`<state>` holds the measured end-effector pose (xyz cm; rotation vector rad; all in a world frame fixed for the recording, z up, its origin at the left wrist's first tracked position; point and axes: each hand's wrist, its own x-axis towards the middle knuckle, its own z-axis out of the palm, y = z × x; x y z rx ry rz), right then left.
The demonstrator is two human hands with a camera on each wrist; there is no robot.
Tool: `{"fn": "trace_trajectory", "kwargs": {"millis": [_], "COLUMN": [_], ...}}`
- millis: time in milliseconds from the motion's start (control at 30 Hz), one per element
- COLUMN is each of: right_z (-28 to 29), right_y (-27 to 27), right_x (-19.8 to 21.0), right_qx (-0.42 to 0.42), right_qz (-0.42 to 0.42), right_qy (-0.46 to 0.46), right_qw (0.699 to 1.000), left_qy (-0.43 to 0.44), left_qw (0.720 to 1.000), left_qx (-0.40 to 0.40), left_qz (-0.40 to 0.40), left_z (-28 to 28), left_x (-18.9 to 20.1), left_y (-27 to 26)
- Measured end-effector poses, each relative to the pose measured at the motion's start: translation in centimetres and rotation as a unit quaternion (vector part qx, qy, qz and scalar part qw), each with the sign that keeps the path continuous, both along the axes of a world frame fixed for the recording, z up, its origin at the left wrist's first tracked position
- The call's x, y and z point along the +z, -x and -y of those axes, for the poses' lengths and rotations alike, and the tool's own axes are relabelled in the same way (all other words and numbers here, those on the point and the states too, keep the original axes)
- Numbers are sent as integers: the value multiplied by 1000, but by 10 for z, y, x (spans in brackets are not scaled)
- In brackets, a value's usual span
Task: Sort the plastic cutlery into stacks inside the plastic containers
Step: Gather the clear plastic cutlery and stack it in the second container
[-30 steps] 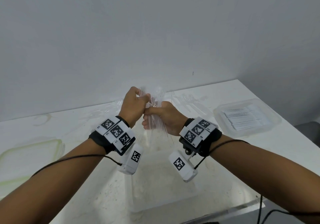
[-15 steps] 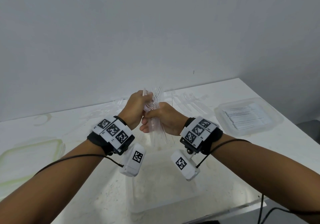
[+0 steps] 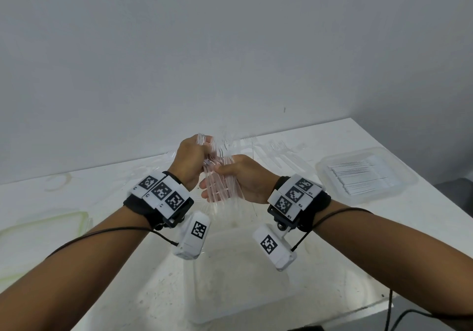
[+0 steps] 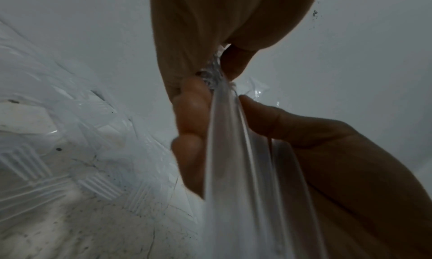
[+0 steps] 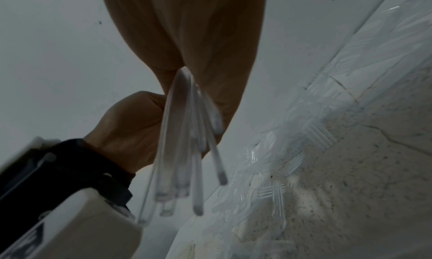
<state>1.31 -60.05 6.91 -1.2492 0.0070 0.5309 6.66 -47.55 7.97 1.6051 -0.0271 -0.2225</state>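
Up in the air, above the white table (image 3: 332,136), we hold a bundle of clear cutlery (image 3: 220,177) between both hands. Our left hand (image 3: 190,160) has its fingers curled round the upper part of the bundle, near the heads; the left wrist view shows its fingertips (image 4: 191,104) and thumb pinching the clear stems where they bunch together. Our right hand (image 3: 245,178) sits just beside it, a little lower, with the thumb laid across the front of the bundle and the fingers wrapped behind. So the grip falls on the upper and middle stretch, while the handle ends fan out loose below our palms, pointing down and toward us; the right wrist view shows those handle ends (image 5: 187,170) splayed apart under the palm. Whether the pieces are forks, spoons or a mix we cannot tell, as they are clear and blurred.

Directly beneath the bundle, near the table's front edge, stands an open clear tub (image 3: 194,292). At the right, well apart from our hands, a shallow tray (image 3: 325,174) holds a neat stack (image 3: 363,177) of white pieces. Loose clear forks (image 3: 277,151) lie scattered along the far side by the wall. A lid (image 3: 84,218) rests at the left.
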Motion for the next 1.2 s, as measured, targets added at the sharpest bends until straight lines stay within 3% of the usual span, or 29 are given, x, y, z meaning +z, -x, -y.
{"fn": "trace_trajectory", "kwargs": {"millis": [200, 500, 633, 833, 933, 1000, 1200], "right_z": [0, 1, -2, -4, -4, -5, -1], "right_y": [1, 7, 9, 9, 11, 13, 13], "right_x": [5, 5, 5, 2, 2, 1, 4], "right_qx": [-3, 18, 14, -18, -17, -14, -7], "right_qz": [15, 4, 3, 33, 35, 41, 52], "right_qy": [43, -49, -36, -19, -36, -39, -6], "right_qw": [999, 999, 999, 999, 999, 998, 999], "left_qy": [45, 172, 203, 46, -76, -113, -170], "left_qw": [998, 976, 962, 998, 990, 980, 967], "left_qx": [-38, -78, -93, -47, -25, -14, -13], "left_qz": [-34, -113, -160, 8, 114, 165, 188], "left_z": [0, -7, -6, 0, 1, 1, 1], "left_x": [-1, 6, 7, -1, -2, -1, -5], "left_y": [2, 2, 5, 3, 6, 9, 10]}}
